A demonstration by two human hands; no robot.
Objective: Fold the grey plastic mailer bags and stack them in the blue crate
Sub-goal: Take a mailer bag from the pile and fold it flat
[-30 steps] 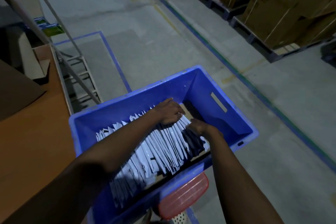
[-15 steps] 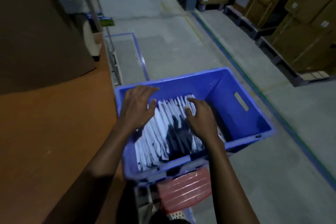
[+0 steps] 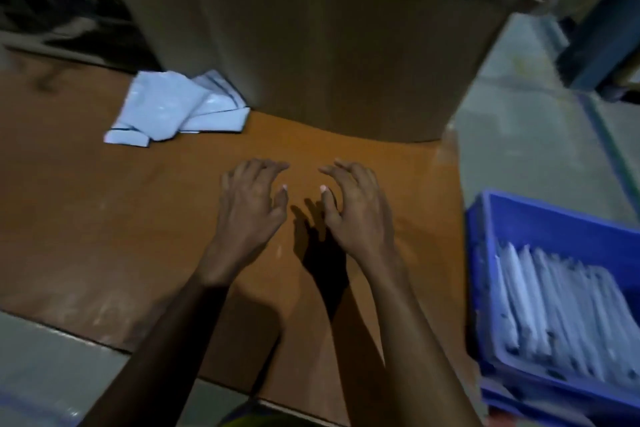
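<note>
I am hovering left hand (image 3: 252, 198) and right hand (image 3: 356, 208) — spread, gripping nothing; mailer bags (image 3: 176, 111) are lying at ten o'clock; I'd be pulling one flat first.

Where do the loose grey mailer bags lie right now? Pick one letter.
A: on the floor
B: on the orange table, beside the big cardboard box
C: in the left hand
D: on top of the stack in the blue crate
B: the loose mailer bags lie on the orange table beside the cardboard box, and the left hand and right hand are both empty.
</note>
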